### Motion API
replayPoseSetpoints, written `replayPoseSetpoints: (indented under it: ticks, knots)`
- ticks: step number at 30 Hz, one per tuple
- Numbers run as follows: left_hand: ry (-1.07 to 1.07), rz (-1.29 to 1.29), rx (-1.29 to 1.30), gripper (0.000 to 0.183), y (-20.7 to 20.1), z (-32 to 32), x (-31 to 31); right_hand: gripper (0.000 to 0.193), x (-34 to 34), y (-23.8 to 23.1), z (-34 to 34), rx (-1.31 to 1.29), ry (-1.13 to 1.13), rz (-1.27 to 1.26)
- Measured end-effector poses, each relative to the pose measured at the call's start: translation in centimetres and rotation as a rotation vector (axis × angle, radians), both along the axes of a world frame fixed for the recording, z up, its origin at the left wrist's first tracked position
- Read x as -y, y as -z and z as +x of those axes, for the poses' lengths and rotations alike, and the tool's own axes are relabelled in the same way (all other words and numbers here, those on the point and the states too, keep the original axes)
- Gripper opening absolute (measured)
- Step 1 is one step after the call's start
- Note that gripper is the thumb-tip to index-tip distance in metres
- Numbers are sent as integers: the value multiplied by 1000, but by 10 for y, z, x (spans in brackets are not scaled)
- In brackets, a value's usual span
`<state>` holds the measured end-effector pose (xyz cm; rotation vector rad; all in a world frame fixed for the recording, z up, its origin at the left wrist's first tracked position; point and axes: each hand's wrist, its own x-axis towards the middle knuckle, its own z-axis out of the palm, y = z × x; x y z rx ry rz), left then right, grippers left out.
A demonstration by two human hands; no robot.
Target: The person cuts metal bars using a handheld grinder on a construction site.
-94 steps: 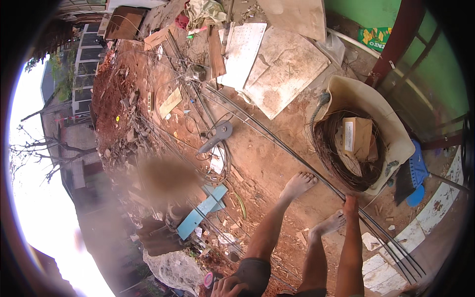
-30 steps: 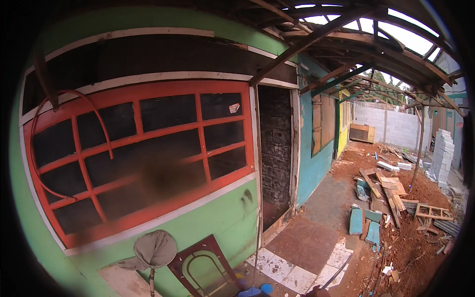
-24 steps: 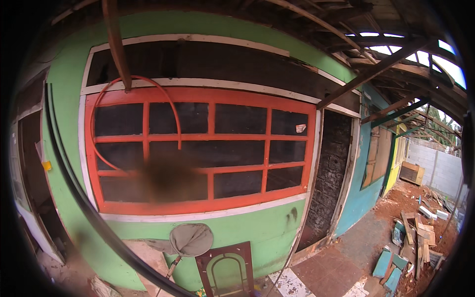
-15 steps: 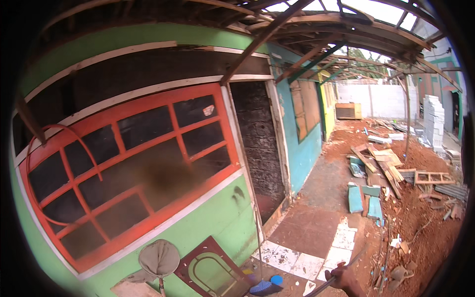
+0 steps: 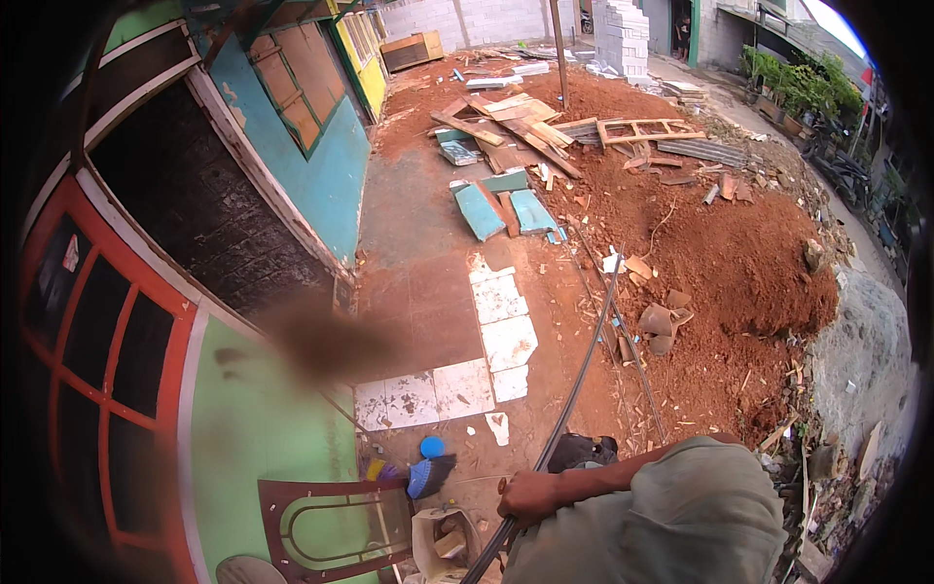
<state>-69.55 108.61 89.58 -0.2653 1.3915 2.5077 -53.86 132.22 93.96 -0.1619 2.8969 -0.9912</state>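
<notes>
At the lower middle, my right hand is closed in a fist around a long, thin dark rod. The rod slants from the bottom edge up and to the right, over the ground. A loose grey-green sleeve covers the upper part of that arm. Just beyond the fist lies a black object, partly hidden by the forearm. An open pale sack or bucket with scraps in it stands left of the hand. My left hand does not show.
A blue broom head, a blue round thing and a dark-framed panel lie by the green wall. Broken teal slabs, wooden boards and a red soil mound spread ahead. A post stands beyond.
My view has swung right and downward. The right hand, at the lower edge before, now shows with its forearm and sleeve, still gripping the rod, and more of the rod's length is visible.
</notes>
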Motion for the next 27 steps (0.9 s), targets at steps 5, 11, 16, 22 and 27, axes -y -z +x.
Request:
replayPoseSetpoints:
  ticks: [5, 11, 16, 22, 27]
  knots:
    - [24, -42, 52, 35, 21, -13, -52, 32, -20, 51, 11, 84, -40, -122]
    - [-45, 14, 20, 34, 19, -40, -108, 32, -103, 22, 33, 242, 219, -32]
    - [-240, 29, -75, 34, 59, -54, -57, 31, -146, 17, 64, 413, 357, 23]
    - [-57, 112, 201, 44, -16, -17, -150, 38, -162, 47, 148, 569, 585, 41]
    - [172, 133, 213, 47, -14, -3, -196, 28, -164, 109, 215, 323, 693, -188]
